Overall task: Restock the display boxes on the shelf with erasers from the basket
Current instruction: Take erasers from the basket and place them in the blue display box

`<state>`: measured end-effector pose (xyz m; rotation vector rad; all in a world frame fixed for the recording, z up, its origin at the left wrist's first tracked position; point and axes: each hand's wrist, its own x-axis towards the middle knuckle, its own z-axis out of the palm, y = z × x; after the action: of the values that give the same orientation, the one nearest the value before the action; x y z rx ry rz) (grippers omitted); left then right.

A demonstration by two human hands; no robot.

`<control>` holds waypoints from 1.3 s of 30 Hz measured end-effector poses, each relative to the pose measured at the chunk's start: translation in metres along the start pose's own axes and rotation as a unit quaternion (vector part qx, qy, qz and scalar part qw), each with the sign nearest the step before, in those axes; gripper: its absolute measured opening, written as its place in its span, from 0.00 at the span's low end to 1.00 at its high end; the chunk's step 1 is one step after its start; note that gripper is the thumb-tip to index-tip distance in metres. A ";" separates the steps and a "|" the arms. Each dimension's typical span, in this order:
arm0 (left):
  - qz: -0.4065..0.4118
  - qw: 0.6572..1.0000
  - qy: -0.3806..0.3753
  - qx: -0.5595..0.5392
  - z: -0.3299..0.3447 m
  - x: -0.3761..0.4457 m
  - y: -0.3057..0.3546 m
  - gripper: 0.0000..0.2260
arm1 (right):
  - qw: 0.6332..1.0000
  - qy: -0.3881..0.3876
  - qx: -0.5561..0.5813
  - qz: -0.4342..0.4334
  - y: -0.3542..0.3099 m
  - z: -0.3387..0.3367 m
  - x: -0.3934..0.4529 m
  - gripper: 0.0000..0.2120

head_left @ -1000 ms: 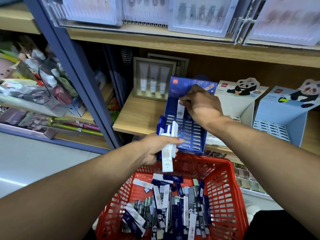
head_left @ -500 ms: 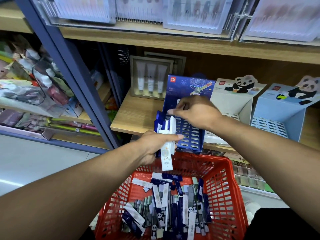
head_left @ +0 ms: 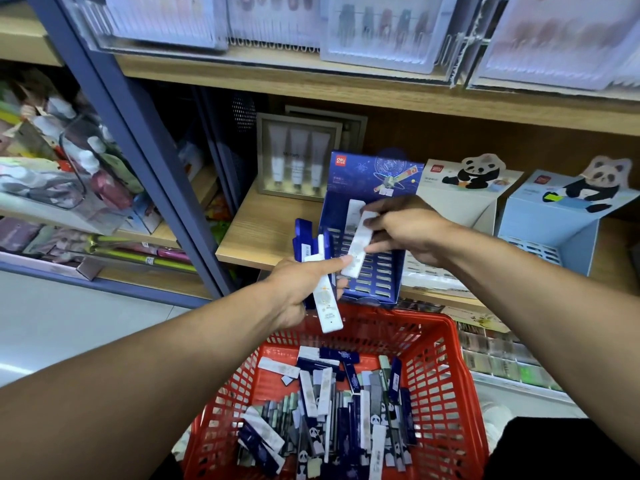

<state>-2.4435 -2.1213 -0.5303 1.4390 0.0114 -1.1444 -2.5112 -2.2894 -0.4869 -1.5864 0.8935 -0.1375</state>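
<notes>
Head view looks down over both forearms toward a wooden shelf [head_left: 277, 230] and a red basket [head_left: 446, 382] below it. The left hand [head_left: 298, 292] grips a small bundle of erasers [head_left: 313, 271], some dark blue and some white, with the fingers curled round them; the longest white one sticks down toward the basket rim. The right hand [head_left: 408, 233] pinches one white eraser [head_left: 358, 247] between thumb and fingers and holds it tilted, just above the slotted floor of the blue display box [head_left: 363, 188]. This eraser is close to the bundle in the left hand, and the left index fingertip seems to touch its lower end (I cannot tell for sure). Another white eraser [head_left: 354, 211] stands in the blue box, near its back wall.

To the right of the blue box stand a white panda display box [head_left: 464, 188] and, further right, a light blue panda display box [head_left: 554, 216], all three on the same shelf. Many loose erasers [head_left: 339, 410] lie in the basket, white, dark blue and panda-printed, mixed in a heap. Behind the blue box, to the left, a framed set of three white tubes [head_left: 298, 157] stands on the shelf.
</notes>
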 end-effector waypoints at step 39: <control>-0.081 0.995 -0.023 0.051 -0.002 0.009 -0.008 0.12 | 0.900 0.091 -0.285 -0.318 0.005 0.036 0.031 0.03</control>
<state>-2.4427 -2.1224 -0.5426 1.5234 0.0386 -1.3275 -2.4719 -2.2797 -0.5127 -2.4175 0.5379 -0.5301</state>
